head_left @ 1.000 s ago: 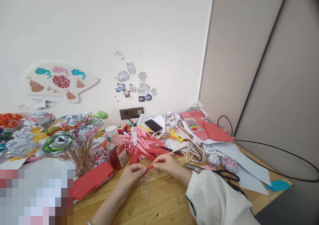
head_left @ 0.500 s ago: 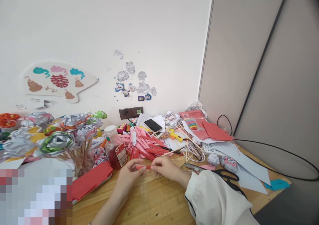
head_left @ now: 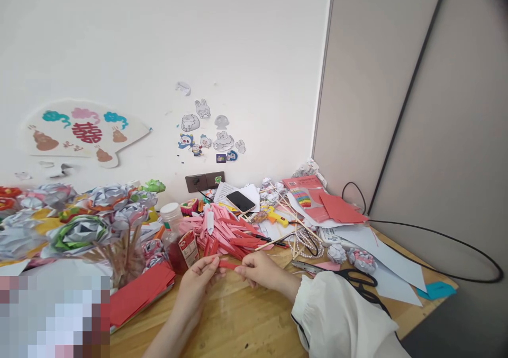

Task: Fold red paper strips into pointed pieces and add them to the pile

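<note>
A small folded red paper strip is stretched between my two hands just above the wooden table. My left hand pinches its left end with fingertips closed. The right end is pinched by my right hand, whose white sleeve lies on the table. Just behind my hands lies a heap of folded red and pink paper strips, and a small bottle of red liquid stands to the left of it.
Paper flowers on sticks crowd the left, with flat red sheets in front. Scissors, a glue gun, a phone, skewers, beads, white and red paper and a black cable lie to the right.
Both hands have shifted slightly left and pulled a little apart, so more of the red strip shows between them. The view has drifted a bit right.
</note>
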`<state>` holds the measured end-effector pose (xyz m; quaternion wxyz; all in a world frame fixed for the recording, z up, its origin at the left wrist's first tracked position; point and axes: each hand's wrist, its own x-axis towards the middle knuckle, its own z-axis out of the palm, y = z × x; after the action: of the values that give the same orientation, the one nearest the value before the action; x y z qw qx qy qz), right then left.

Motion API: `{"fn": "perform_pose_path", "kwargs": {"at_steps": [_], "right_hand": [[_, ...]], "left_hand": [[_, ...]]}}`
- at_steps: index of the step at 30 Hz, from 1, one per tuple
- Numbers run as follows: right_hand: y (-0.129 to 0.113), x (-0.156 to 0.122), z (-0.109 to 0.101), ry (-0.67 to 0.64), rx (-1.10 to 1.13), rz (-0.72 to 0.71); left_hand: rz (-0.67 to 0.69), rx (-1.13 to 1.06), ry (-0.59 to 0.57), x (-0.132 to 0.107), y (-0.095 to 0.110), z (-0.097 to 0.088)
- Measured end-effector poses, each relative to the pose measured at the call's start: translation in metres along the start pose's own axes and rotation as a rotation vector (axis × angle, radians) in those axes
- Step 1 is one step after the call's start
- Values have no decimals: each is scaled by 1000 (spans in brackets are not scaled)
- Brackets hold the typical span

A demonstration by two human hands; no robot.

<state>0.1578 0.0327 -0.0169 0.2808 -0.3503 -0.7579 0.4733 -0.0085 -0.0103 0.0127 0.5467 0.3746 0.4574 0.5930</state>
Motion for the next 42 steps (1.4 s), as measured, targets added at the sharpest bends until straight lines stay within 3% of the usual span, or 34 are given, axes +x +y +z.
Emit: {"fn": "perform_pose_path", "kwargs": {"at_steps": [7, 10, 19, 24, 37, 42], "right_hand": [[-6, -1, 8, 142, -233, -133], [-8, -1, 16, 187, -275, -143], [-14, -6, 23, 2, -64, -68], [-12, -5, 25, 36, -141, -130], [-9, -5, 31, -10, -67, -53], [-16, -7, 29, 41, 38, -88]], "left_hand": [[-17, -30, 64, -1, -4, 3], [-52, -58, 5, -3, -10, 7], [-7, -108, 14, -5, -7, 6], [-3, -125, 35, -7, -6, 8], [180, -17, 83, -1, -8, -1], [78, 40, -88, -3, -8, 7]]}}
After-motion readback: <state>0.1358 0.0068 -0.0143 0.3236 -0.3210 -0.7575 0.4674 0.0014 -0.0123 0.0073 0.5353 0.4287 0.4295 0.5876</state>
